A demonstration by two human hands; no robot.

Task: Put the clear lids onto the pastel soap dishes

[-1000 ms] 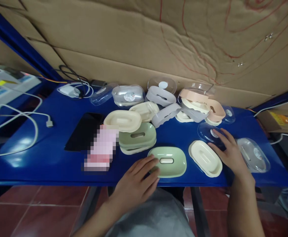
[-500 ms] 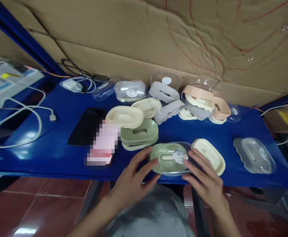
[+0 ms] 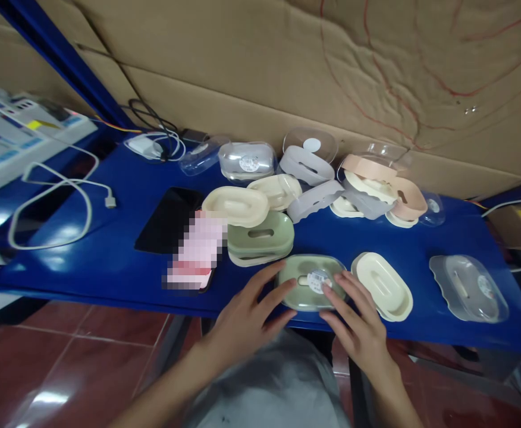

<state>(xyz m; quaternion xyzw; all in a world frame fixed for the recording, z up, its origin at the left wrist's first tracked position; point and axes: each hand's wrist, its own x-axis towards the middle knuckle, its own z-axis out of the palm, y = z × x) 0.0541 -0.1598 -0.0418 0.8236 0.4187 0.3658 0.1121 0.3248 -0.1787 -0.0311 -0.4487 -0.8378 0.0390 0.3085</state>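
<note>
A green oval soap dish (image 3: 296,301) lies at the table's front edge under a clear plastic lid (image 3: 335,264) with a round white label. My left hand (image 3: 249,309) holds the left side, its fingers and thumb around the rim. On the right side, my right hand (image 3: 362,321) grips the lid, with fingertips on the label and the thumb at the front edge. A cream soap dish (image 3: 388,288) lies just right of my right hand. Behind my left hand sits another green soap dish (image 3: 264,238) on a pale base.
Several cream, grey and peach dish parts (image 3: 314,199) and clear lids pile up at the back. A lidded grey dish (image 3: 470,291) lies at the right. Two phones, a black one (image 3: 166,220) and a pink-screened one (image 3: 193,252), and a white cable (image 3: 86,196) are left.
The clear lid has shifted left and now lines up over the green dish, carried by my right hand. My right hand is closer to my left. The view has turned slightly.
</note>
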